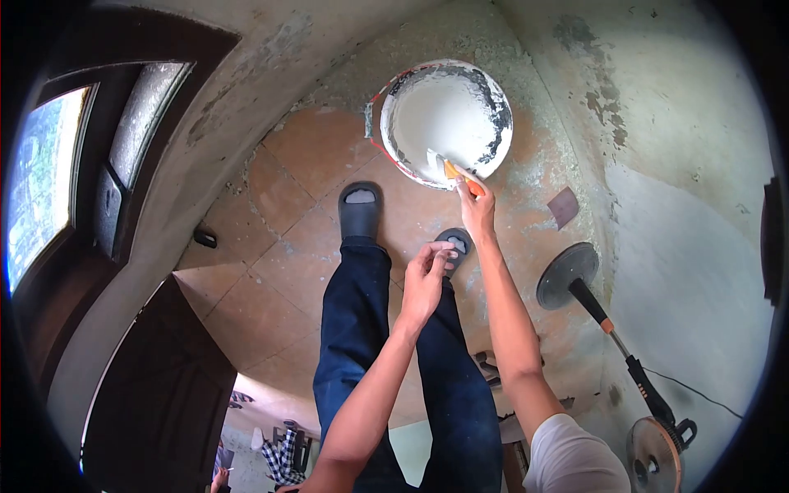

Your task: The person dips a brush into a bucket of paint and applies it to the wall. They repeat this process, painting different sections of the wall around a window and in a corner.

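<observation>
Left hand (427, 275): over a sandal (454, 243), fingertips pinched together, any contents not discernible. Right hand (477, 209): fingers clamped on knife (450, 169) handle. Knife axis diagonal, blade pointing up-left into white paste at near rim of bucket (493, 99). Sander (575, 279) at right.

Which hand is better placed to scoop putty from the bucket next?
Right. The right hand grips the putty knife, its blade on the white putty in the bucket; the left hand hovers back above the legs.
</observation>
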The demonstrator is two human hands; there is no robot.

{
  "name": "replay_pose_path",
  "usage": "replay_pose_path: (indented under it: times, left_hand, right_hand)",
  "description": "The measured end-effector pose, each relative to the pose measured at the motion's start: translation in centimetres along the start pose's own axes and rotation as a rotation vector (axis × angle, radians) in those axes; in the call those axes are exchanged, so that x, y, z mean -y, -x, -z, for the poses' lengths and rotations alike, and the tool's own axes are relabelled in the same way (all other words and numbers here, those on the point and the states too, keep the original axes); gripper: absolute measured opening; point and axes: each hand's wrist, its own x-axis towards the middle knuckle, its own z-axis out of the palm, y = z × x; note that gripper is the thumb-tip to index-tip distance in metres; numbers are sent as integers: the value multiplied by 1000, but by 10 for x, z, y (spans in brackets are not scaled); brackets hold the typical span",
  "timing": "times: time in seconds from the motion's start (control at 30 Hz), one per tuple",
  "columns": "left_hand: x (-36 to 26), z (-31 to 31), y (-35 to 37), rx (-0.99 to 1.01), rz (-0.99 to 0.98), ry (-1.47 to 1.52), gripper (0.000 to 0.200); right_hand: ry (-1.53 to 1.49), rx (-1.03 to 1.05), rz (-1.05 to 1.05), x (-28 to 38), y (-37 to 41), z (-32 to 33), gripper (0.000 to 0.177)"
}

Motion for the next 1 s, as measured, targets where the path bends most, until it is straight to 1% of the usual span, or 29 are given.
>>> replay_pose_path:
  times: [0.07,0.13,0.2,0.23,0.27,0.33,0.37,0.43,0.47,0.53,0.6,0.67,0.7,0.77,0.87,0.9,0.93,0.97,1.0]
  left_hand:
    - [1,-1,1,-1,15,5,30]
    - [3,0,-1,-4,-10,19,30]
    - [2,0,-2,4,-18,17,30]
    - [0,0,-2,10,-21,16,31]
    - [-1,-1,-2,9,-22,17,31]
    - [-5,-3,0,15,-7,-1,28]
    - [-3,-4,0,16,-7,0,28]
    - [4,-4,-2,51,-93,45,30]
    - [8,-4,-2,50,-93,46,30]
    - [5,-5,0,73,-67,40,36]
    - [1,-5,2,78,-52,67,34]
    - [0,-5,4,78,-38,95,32]
    - [-2,-6,5,73,-23,105,33]
    - [-6,-8,7,61,-10,117,33]
    - [-4,-9,7,52,-53,90,30]
    - [-7,-9,8,37,-37,17,29]
    - [-6,-9,8,23,-22,-57,29]
    - [-6,-8,8,21,-23,-59,29]
    - [-1,-7,7,14,-52,-86,30]
  right_hand:
    - [-49,0,40,-3,2,-1,34]
    - [-57,-19,62,-14,0,1,34]
    - [-207,-12,-252,-16,2,8,35]
    - [-319,-40,-285,-15,5,9,38]
    - [-319,-39,-283,-13,3,6,38]
    - [-68,-113,88,-21,-1,2,38]
    - [-67,-114,88,-25,-2,5,38]
    - [-137,-90,-131,-21,-3,13,37]
    - [-136,-88,-130,-20,-3,13,37]
    - [27,-84,162,-18,-5,13,36]
    - [31,-46,167,-15,-4,17,33]
    - [-212,-54,-103,-10,-1,16,32]
    - [-212,-50,-104,-14,-2,16,32]
    - [-141,-71,102,-23,-3,15,36]
    - [-96,-49,117,-26,-5,13,39]
    - [-97,-47,116,-21,-2,15,39]
    - [-281,-67,-61,-13,2,19,39]
    - [-466,-85,-240,-4,5,20,39]
    - [-470,-84,-238,-6,3,21,39]
